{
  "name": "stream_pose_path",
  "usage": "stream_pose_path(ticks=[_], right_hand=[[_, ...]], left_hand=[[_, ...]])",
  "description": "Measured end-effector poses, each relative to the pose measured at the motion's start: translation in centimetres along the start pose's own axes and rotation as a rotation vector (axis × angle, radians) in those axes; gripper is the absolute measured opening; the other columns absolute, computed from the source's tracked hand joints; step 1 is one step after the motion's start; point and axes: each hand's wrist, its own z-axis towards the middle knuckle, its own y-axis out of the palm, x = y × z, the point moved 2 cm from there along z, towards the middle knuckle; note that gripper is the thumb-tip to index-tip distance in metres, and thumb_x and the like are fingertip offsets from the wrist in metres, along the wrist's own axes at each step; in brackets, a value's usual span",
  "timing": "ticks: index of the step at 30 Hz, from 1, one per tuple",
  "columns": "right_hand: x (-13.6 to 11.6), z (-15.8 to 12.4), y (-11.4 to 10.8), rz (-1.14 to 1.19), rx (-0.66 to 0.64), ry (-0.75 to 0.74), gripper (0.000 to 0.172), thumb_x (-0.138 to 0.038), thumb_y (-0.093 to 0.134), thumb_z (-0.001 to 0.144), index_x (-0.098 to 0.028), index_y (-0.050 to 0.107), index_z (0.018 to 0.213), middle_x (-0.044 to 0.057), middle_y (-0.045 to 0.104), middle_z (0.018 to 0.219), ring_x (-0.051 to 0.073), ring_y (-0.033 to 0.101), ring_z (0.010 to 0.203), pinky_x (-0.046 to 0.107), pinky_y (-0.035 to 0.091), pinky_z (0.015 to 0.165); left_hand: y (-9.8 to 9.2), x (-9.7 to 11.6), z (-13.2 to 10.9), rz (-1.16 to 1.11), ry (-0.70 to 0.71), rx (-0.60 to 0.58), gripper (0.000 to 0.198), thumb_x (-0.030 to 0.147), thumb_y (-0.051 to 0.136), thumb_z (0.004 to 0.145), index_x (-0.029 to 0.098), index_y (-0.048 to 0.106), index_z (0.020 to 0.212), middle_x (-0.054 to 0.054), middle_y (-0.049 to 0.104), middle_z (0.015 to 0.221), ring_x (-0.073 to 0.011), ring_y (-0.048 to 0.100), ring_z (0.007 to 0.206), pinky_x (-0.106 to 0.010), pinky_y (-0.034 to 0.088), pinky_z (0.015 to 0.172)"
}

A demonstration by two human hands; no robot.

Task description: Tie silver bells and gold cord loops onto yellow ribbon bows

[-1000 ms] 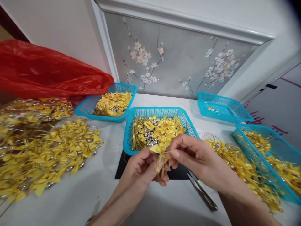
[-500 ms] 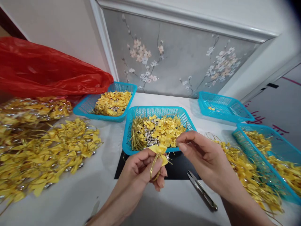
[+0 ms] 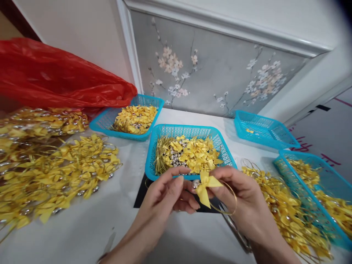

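A yellow ribbon bow (image 3: 205,187) with a small silver bell (image 3: 195,183) and a gold cord loop (image 3: 234,198) is held up before the middle basket. My right hand (image 3: 242,196) pinches the bow from the right, with the loop hanging over its fingers. My left hand (image 3: 167,194) has thumb and forefinger closed just left of the bell, its other fingers curled beneath; a thin gold strand shows beside it, but what the fingertips grip is hidden. Metal thread snips (image 3: 237,233) lie on the table, partly covered by my right hand.
The middle blue basket (image 3: 150,156) holds bows, bells and gold cords, with a black mat (image 3: 140,196) below. Other blue baskets (image 3: 162,106) stand around. Heaped bows (image 3: 74,172) lie left, more bows (image 3: 288,212) right. A red plastic bag (image 3: 63,80) hangs over the back left.
The bow has passed from my left hand to my right and turned, so its loop now points right. My right hand has come in from the right to meet it.
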Motion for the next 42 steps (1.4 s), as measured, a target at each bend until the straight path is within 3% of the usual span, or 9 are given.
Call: stream_pose_path(ticks=[3, 7, 11, 15, 21, 25, 29, 36, 42], right_hand=[[1.3, -0.3, 0.0, 0.214, -0.026, 0.088, 0.004, -0.030, 0.071, 0.087, -0.027, 0.069, 0.086, -0.003, 0.068, 0.074, 0.011, 0.060, 0.066, 0.022, 0.048, 0.061], [2.4, -0.5, 0.5, 0.217, -0.018, 0.134, 0.012, -0.035, 0.076, 0.082, -0.025, 0.069, 0.082, -0.001, 0.067, 0.075, 0.014, 0.060, 0.067, 0.027, 0.050, 0.065], [2.7, -0.4, 0.7, 0.168, -0.018, 0.139, 0.013, -0.037, 0.075, 0.082, -0.025, 0.070, 0.084, -0.001, 0.066, 0.076, 0.013, 0.058, 0.066, 0.025, 0.049, 0.061], [2.3, -0.4, -0.3, 0.010, -0.013, 0.092, 0.008, -0.034, 0.070, 0.087, -0.026, 0.072, 0.089, 0.001, 0.067, 0.086, 0.015, 0.060, 0.076, 0.025, 0.050, 0.067], [1.2, -0.8, -1.5, -0.025, -0.027, 0.083, 0.019, -0.040, 0.053, 0.098, -0.030, 0.067, 0.106, 0.004, 0.065, 0.100, 0.017, 0.061, 0.093, 0.027, 0.052, 0.080], [0.5, -1.0, 0.1, 0.000, -0.124, 0.112, 0.013, -0.034, 0.069, 0.089, -0.028, 0.067, 0.100, 0.001, 0.066, 0.089, 0.013, 0.061, 0.079, 0.021, 0.053, 0.069], [0.6, -0.9, 1.0, 0.023, -0.070, 0.172, 0.014, -0.036, 0.068, 0.089, -0.023, 0.066, 0.086, -0.002, 0.059, 0.069, 0.009, 0.053, 0.061, 0.018, 0.047, 0.056], [1.0, -1.1, 0.9, -0.016, -0.026, 0.192, 0.024, -0.041, 0.064, 0.091, -0.019, 0.063, 0.081, -0.002, 0.056, 0.062, 0.010, 0.050, 0.056, 0.021, 0.044, 0.052], [0.7, -1.3, 0.9, -0.065, -0.062, 0.177, 0.028, -0.044, 0.060, 0.092, -0.019, 0.061, 0.079, -0.003, 0.049, 0.059, 0.010, 0.042, 0.052, 0.021, 0.037, 0.048]], left_hand=[[0.0, -0.1, -0.1, -0.030, -0.023, -0.059, 0.019, 0.036, 0.066, 0.090, 0.026, 0.072, 0.106, -0.001, 0.073, 0.084, -0.0105, 0.069, 0.072, -0.019, 0.057, 0.065], [0.1, -0.1, -0.2, -0.033, 0.016, -0.124, 0.013, 0.032, 0.072, 0.086, 0.027, 0.075, 0.098, 0.002, 0.069, 0.082, -0.0092, 0.065, 0.074, -0.017, 0.056, 0.067], [-0.3, -0.1, -0.2, 0.016, 0.042, -0.090, 0.012, 0.026, 0.073, 0.085, 0.028, 0.075, 0.097, 0.002, 0.068, 0.084, -0.0086, 0.063, 0.074, -0.016, 0.054, 0.068], [-0.5, -0.1, -0.2, 0.057, 0.058, -0.048, 0.012, 0.025, 0.075, 0.083, 0.028, 0.074, 0.095, 0.001, 0.067, 0.082, -0.0109, 0.061, 0.075, -0.018, 0.054, 0.069], [-0.6, 0.1, -0.3, 0.189, 0.091, 0.036, 0.012, 0.026, 0.077, 0.078, 0.027, 0.075, 0.090, 0.001, 0.065, 0.080, -0.0133, 0.059, 0.075, -0.020, 0.052, 0.067], [-0.4, 0.2, -0.4, 0.276, 0.109, 0.012, 0.011, 0.024, 0.075, 0.080, 0.027, 0.074, 0.090, 0.001, 0.068, 0.083, -0.0141, 0.060, 0.075, -0.021, 0.051, 0.068], [-0.1, 0.5, -0.2, 0.261, 0.103, 0.033, 0.016, 0.031, 0.074, 0.078, 0.024, 0.074, 0.092, -0.002, 0.070, 0.080, -0.0191, 0.063, 0.076, -0.027, 0.052, 0.067], [0.5, 1.4, 0.3, 0.213, 0.096, 0.082, 0.026, 0.039, 0.070, 0.078, 0.022, 0.072, 0.098, -0.003, 0.068, 0.073, -0.0218, 0.063, 0.077, -0.030, 0.052, 0.066], [-0.3, 0.8, -0.4, 0.275, 0.074, 0.040, 0.014, 0.033, 0.071, 0.080, 0.022, 0.071, 0.089, -0.002, 0.065, 0.078, -0.0172, 0.058, 0.073, -0.025, 0.047, 0.063]])
